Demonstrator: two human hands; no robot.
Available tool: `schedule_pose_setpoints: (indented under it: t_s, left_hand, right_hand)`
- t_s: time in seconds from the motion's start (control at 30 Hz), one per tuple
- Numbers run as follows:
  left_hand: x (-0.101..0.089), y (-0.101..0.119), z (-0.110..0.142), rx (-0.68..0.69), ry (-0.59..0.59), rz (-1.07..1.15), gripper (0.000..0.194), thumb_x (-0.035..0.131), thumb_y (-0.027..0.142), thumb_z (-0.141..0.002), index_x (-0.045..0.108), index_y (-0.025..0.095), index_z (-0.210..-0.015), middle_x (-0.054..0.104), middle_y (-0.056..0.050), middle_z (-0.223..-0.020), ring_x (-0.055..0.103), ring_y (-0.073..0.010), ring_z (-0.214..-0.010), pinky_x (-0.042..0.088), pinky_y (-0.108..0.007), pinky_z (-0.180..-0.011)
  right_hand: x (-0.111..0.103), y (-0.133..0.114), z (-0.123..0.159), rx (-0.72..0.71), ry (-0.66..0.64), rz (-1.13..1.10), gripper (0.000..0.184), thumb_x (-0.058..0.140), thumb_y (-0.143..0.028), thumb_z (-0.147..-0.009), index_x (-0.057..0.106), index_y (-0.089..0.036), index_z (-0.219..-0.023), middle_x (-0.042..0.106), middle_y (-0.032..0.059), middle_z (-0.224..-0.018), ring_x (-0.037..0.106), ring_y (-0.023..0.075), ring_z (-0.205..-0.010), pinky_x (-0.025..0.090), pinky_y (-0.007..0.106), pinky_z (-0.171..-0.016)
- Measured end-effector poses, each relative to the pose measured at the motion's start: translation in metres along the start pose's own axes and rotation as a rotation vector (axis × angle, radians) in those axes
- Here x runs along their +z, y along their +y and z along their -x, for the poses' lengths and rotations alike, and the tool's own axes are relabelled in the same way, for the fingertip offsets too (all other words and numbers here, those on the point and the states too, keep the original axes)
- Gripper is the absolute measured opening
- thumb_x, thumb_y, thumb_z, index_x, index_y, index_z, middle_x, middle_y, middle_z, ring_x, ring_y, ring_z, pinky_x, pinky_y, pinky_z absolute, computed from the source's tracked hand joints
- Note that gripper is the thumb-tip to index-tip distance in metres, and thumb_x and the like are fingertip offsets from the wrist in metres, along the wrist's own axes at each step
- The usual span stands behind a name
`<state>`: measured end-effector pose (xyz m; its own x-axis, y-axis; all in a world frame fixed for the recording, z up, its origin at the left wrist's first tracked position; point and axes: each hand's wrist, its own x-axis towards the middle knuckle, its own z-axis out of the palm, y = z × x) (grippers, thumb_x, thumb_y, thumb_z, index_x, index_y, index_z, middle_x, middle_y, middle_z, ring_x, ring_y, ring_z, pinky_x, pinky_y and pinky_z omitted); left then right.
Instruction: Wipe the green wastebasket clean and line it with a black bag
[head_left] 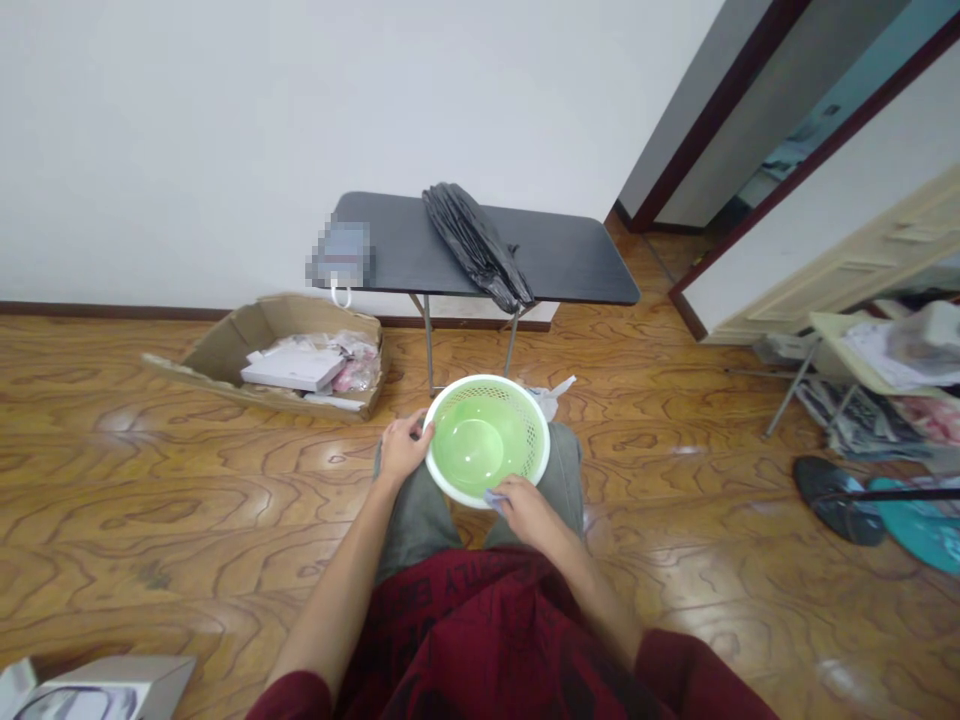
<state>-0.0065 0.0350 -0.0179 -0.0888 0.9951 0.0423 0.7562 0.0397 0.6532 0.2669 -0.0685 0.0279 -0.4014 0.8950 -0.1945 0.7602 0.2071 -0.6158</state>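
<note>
A green plastic basket (pixel 480 450) with a white rim and a perforated side rests on my lap, its opening facing up. My left hand (pixel 405 445) grips the rim at its left side, the thumb towards the basket. At the near right rim, my right hand (pixel 523 505) is closed on a small pale bluish cloth (pixel 495 500), which touches the rim. Nothing lies inside the basket. Part of the cloth is hidden under my right fingers.
A narrow black folding table (pixel 570 250) stands against the wall, bearing a black plastic bag (pixel 476 245) and a blurred-out item. Left of it, an open cardboard box (pixel 217 355) holds packaging. A cluttered small table (pixel 862 345) and a black round base (pixel 836 500) are at right.
</note>
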Motion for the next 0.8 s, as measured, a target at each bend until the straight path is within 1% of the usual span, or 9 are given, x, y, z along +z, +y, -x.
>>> schedule_pose_setpoints:
  t_s: [0.07, 0.17, 0.2, 0.27, 0.37, 0.47, 0.57, 0.67, 0.8]
  left_hand:
    - [0.000, 0.001, 0.000, 0.003, 0.007, 0.000, 0.044, 0.054, 0.049, -0.093, 0.072, 0.025, -0.126, 0.073, -0.002, -0.081, 0.068, -0.0237, -0.093, 0.047, -0.036, -0.099]
    - [0.000, 0.002, 0.000, 0.008, 0.006, 0.005, 0.045, 0.054, 0.049, -0.093, 0.073, 0.025, -0.126, 0.073, -0.003, -0.081, 0.068, -0.0237, -0.092, 0.048, -0.036, -0.097]
    - [0.000, 0.002, 0.000, 0.010, 0.004, 0.008, 0.045, 0.054, 0.049, -0.093, 0.073, 0.025, -0.126, 0.073, -0.003, -0.081, 0.068, -0.0238, -0.092, 0.048, -0.036, -0.097]
    - [0.000, 0.002, 0.000, 0.010, 0.003, 0.012, 0.046, 0.053, 0.049, -0.093, 0.073, 0.024, -0.126, 0.073, -0.003, -0.081, 0.067, -0.0240, -0.092, 0.048, -0.036, -0.097]
    - [0.000, 0.003, 0.000, 0.008, 0.010, 0.014, 0.047, 0.053, 0.049, -0.093, 0.072, 0.024, -0.127, 0.072, -0.003, -0.081, 0.067, -0.0240, -0.091, 0.047, -0.037, -0.098]
    - [-0.001, 0.002, 0.000, 0.005, 0.020, 0.016, 0.046, 0.053, 0.049, -0.093, 0.073, 0.024, -0.126, 0.072, -0.003, -0.081, 0.067, -0.0236, -0.090, 0.047, -0.038, -0.099]
    - [-0.002, 0.002, 0.000, 0.006, 0.020, 0.022, 0.047, 0.052, 0.050, -0.094, 0.073, 0.024, -0.126, 0.072, -0.003, -0.080, 0.067, -0.0229, -0.088, 0.047, -0.037, -0.098]
    - [-0.003, 0.002, 0.000, 0.007, 0.017, 0.016, 0.048, 0.051, 0.049, -0.094, 0.073, 0.022, -0.127, 0.072, -0.003, -0.078, 0.067, -0.0231, -0.088, 0.047, -0.037, -0.097]
    - [-0.005, 0.001, -0.002, -0.013, -0.013, -0.006, 0.048, 0.052, 0.047, -0.094, 0.071, 0.022, -0.130, 0.072, -0.002, -0.080, 0.066, -0.0230, -0.090, 0.047, -0.037, -0.097]
  right_hand:
    - [-0.016, 0.017, -0.003, 0.005, -0.049, 0.100, 0.038, 0.052, 0.001, -0.088, 0.082, -0.015, -0.107, 0.075, 0.0120, -0.107, 0.066, 0.0196, -0.105, 0.048, 0.030, -0.101]
    - [-0.048, 0.044, -0.016, 0.035, -0.102, 0.293, 0.039, 0.049, 0.004, -0.086, 0.082, -0.012, -0.099, 0.074, 0.0147, -0.105, 0.065, 0.0214, -0.104, 0.048, 0.030, -0.098]
    - [-0.058, 0.052, -0.023, 0.046, -0.098, 0.343, 0.040, 0.048, 0.004, -0.087, 0.083, -0.012, -0.099, 0.074, 0.0155, -0.106, 0.065, 0.0219, -0.105, 0.047, 0.030, -0.098]
    - [-0.076, 0.064, -0.038, 0.062, -0.050, 0.403, 0.043, 0.046, 0.004, -0.089, 0.082, -0.011, -0.107, 0.073, 0.0168, -0.111, 0.063, 0.0227, -0.110, 0.044, 0.031, -0.101]
    - [-0.093, 0.078, -0.062, 0.049, 0.027, 0.397, 0.045, 0.045, 0.002, -0.092, 0.078, -0.009, -0.120, 0.072, 0.0164, -0.119, 0.061, 0.0219, -0.114, 0.041, 0.031, -0.106]
    - [-0.098, 0.086, -0.079, 0.025, 0.095, 0.343, 0.044, 0.045, 0.000, -0.093, 0.077, -0.010, -0.122, 0.072, 0.0140, -0.120, 0.060, 0.0201, -0.113, 0.041, 0.030, -0.107]
    - [-0.096, 0.087, -0.083, 0.025, 0.161, 0.288, 0.045, 0.044, 0.000, -0.093, 0.077, -0.010, -0.121, 0.072, 0.0133, -0.120, 0.061, 0.0201, -0.113, 0.042, 0.032, -0.107]
    - [-0.091, 0.088, -0.076, 0.028, 0.182, 0.209, 0.041, 0.048, -0.003, -0.093, 0.078, -0.012, -0.119, 0.073, 0.0122, -0.118, 0.062, 0.0205, -0.113, 0.044, 0.033, -0.108]
    - [-0.079, 0.088, -0.053, 0.060, 0.228, 0.067, 0.034, 0.054, -0.010, -0.092, 0.080, -0.015, -0.112, 0.075, 0.0109, -0.116, 0.066, 0.0201, -0.110, 0.048, 0.032, -0.103]
